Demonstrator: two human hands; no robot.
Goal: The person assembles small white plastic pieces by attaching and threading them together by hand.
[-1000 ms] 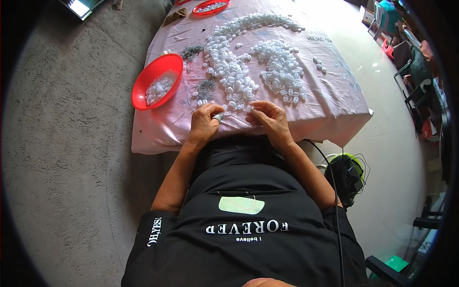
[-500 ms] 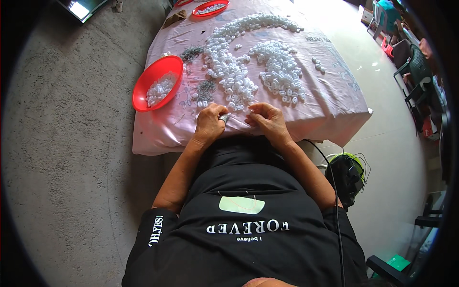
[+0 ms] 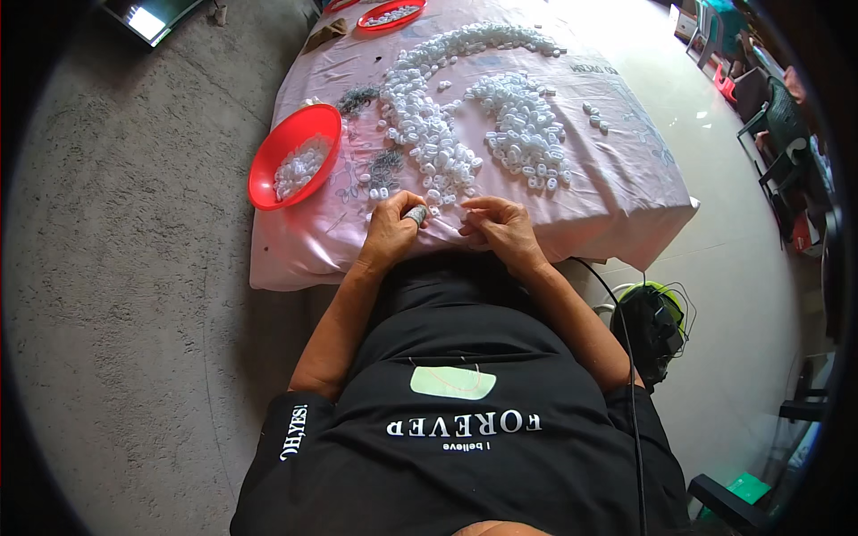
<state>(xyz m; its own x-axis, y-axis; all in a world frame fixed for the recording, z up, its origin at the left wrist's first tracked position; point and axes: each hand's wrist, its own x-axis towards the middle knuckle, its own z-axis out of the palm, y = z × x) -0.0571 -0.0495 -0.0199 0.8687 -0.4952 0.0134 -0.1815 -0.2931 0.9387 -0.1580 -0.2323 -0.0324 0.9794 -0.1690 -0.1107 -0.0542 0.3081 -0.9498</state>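
Head view, the only 1: a person sits at the near edge of a worktop (image 3: 626, 192) draped in a pink cloth, both forearms reaching up from the lower part of the picture. Places below are given relative to the red bowl (image 3: 261, 175), which sits on the cloth at the worktop's left edge.

The left hand (image 3: 391, 230) lies to the right of the red bowl and a little nearer the person; its grip is closed, thumb and fingers pinched round a small grey ring-shaped piece (image 3: 416, 214). The right hand (image 3: 500, 228) is further right again, fingers curled and nearly closed over something tiny at the fingertips (too small to tell what it is, or whether it is truly held). The 2 hands are close together but not touching.

Right of the red bowl and further from the person, loose white plastic pieces (image 3: 429, 134) spread in a long curved band, with a second heap (image 3: 527, 134) beyond it to the right. Just beside the bowl's right rim lie 2 small dark clusters of grey pieces (image 3: 386, 165). The bowl itself holds a modest layer of pale pieces (image 3: 299, 165). A second red tray (image 3: 389, 15) sits at the far end of the worktop, well apart from the bowl.

Judging by the piles, the work is at an early to middle stage: the bowl is only partly filled, while by far the greater share of white pieces lies unsorted on the cloth.
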